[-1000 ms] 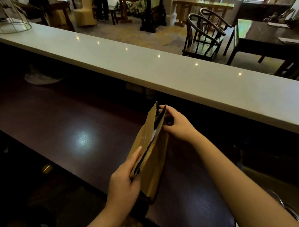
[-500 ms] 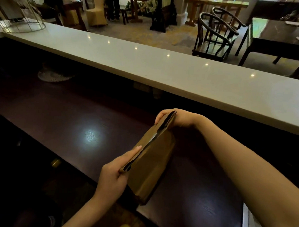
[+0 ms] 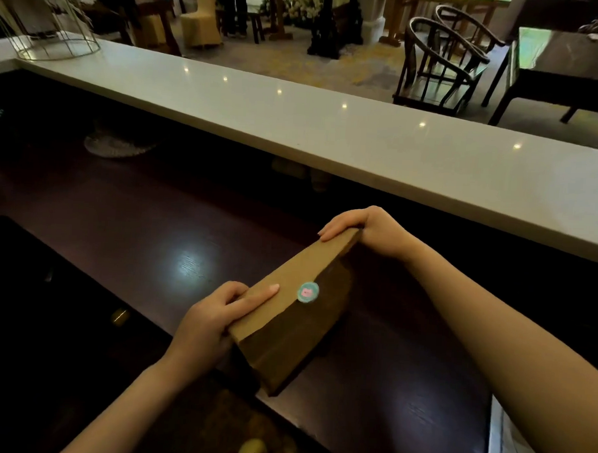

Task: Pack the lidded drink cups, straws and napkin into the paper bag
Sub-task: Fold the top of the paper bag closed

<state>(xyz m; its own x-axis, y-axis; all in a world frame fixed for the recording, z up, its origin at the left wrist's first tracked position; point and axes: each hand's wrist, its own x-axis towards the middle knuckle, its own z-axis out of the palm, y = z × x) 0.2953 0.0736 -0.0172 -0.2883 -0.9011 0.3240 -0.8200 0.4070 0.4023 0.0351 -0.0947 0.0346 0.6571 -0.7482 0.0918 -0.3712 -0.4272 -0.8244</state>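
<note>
A brown paper bag point(image 3: 286, 332) stands on the dark wooden counter point(image 3: 125, 239), its top folded flat. A round teal sticker point(image 3: 307, 291) sits at the fold's edge. My left hand point(image 3: 214, 320) grips the near end of the folded top, with the forefinger lying along the flap. My right hand point(image 3: 369, 231) holds the far end, fingers curled over the fold. Cups, straws and napkin are not visible; whatever the bag holds is hidden.
A raised white bar top point(image 3: 329, 135) runs across behind the dark counter. A wire stand point(image 3: 52, 41) sits on its far left end. A pale woven mat point(image 3: 118, 144) lies in shadow under the ledge. Chairs point(image 3: 441, 68) and tables stand beyond.
The bag's mouth, partly open a second ago, is now folded over flat, and a sticker shows at the fold. Both hands shifted onto the ends of the folded top.
</note>
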